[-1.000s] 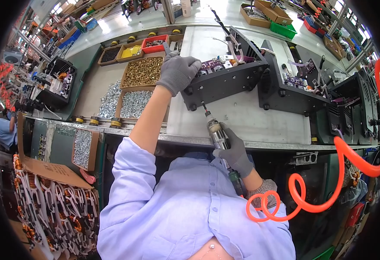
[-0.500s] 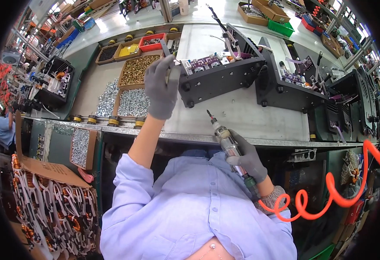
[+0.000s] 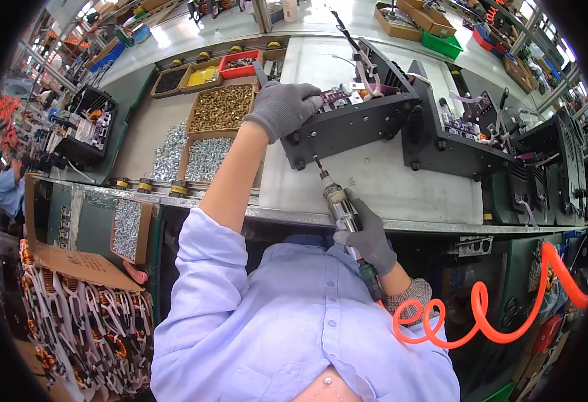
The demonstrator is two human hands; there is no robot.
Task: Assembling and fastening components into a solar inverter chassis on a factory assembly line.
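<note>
My right hand [image 3: 371, 234], in a grey glove, is wrapped round an air screwdriver [image 3: 341, 213] that points up and away from me. Its thin bit reaches the side of a black metal chassis [image 3: 357, 127], by a screw close to the left rubber foot. Whether the tip sits in that screw, I cannot tell. Over the chassis's left end lies my gloved left hand [image 3: 286, 109], its fingers closed on the edge beside the circuit board [image 3: 344, 98]; the fingertips are partly hidden. The chassis stands tilted on the pale work surface [image 3: 388, 187].
Left of the chassis are trays of brass-coloured screws [image 3: 222, 108] and silver screws [image 3: 207, 157]. More black chassis [image 3: 458, 151] stand to the right. An orange coiled air hose [image 3: 481, 321] runs from the screwdriver to the right. A carton of wired coils [image 3: 86, 321] is at lower left.
My left hand has moved right and down onto the chassis end. The screwdriver has moved up and left, bringing its bit to the chassis side.
</note>
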